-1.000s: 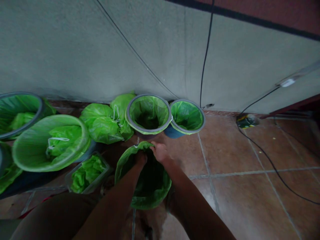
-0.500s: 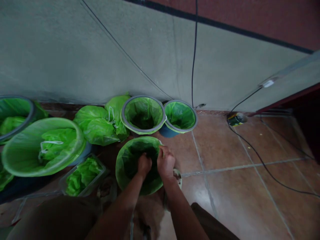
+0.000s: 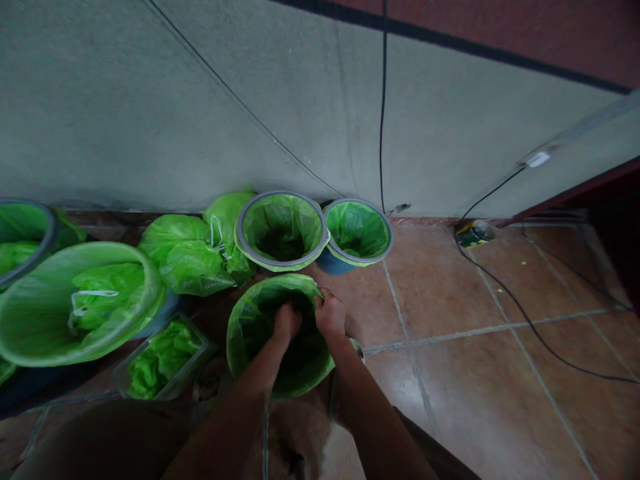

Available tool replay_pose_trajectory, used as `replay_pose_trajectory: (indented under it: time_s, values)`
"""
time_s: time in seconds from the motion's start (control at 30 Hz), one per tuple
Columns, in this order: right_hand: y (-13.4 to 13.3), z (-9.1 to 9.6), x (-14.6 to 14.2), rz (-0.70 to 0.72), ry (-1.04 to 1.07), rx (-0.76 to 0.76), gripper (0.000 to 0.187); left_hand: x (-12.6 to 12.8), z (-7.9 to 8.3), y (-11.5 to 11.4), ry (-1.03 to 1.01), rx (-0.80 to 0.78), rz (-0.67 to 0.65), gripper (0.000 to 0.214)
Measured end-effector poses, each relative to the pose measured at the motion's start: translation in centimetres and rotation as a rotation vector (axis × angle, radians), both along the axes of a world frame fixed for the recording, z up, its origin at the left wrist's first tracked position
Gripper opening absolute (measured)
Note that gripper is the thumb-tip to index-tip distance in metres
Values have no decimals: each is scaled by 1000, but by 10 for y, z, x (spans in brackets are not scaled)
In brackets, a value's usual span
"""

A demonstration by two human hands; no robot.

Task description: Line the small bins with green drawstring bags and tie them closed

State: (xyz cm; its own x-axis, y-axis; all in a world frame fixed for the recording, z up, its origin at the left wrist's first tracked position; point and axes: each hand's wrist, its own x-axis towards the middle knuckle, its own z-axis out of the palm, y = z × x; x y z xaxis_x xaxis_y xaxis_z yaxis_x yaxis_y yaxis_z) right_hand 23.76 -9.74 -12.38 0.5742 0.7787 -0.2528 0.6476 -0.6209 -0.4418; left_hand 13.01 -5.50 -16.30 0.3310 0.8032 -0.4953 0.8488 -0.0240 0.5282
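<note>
Between my legs stands a bin lined with a green bag (image 3: 240,320), whose edge is folded out over the rim. My left hand (image 3: 288,321) reaches down inside this bin; its fingers are in shadow, so what they touch is hidden. At the right side of the rim, my right hand (image 3: 330,313) is closed on the edge of the green bag. Just behind are a lined bin with a grey ring (image 3: 240,233) and a smaller blue lined bin (image 3: 337,265), both upright against the wall.
Knotted green bags (image 3: 185,253) lie left of the bins. Further left are a large lined bin (image 3: 15,320) with a tied bag in it and a clear tray (image 3: 203,350) of green bags. A black cable (image 3: 530,327) crosses the tiles, near a dark can (image 3: 474,233).
My view has shifted slightly. Inside the bin my left hand has moved a little, and my right hand still grips the bag edge at the rim.
</note>
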Motion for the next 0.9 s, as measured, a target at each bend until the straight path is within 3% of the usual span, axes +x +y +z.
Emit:
replay_pose_trajectory:
  time_s: [0.13,0.2,0.27,0.37,0.47,0.6,0.73,0.9]
  values:
    - [-3,9,3,1,-16,17,28,-8,34,5,-172,384,172,31]
    - [-1,13,4,-17,-27,129,32,-5,49,12,-317,568,101,29]
    - [4,15,4,11,-16,216,33,1,59,23,-346,623,-97,30]
    - [14,9,5,126,45,184,33,10,62,43,-179,568,-385,30]
    - [20,-4,8,205,112,72,32,12,60,56,42,494,-492,31]
    - [18,-13,12,233,164,44,29,6,62,61,140,425,-525,35]
    - [9,-1,16,189,162,117,33,-10,77,60,88,367,-502,39]
    - [-24,21,25,-95,110,210,41,-50,117,74,162,381,-444,47]
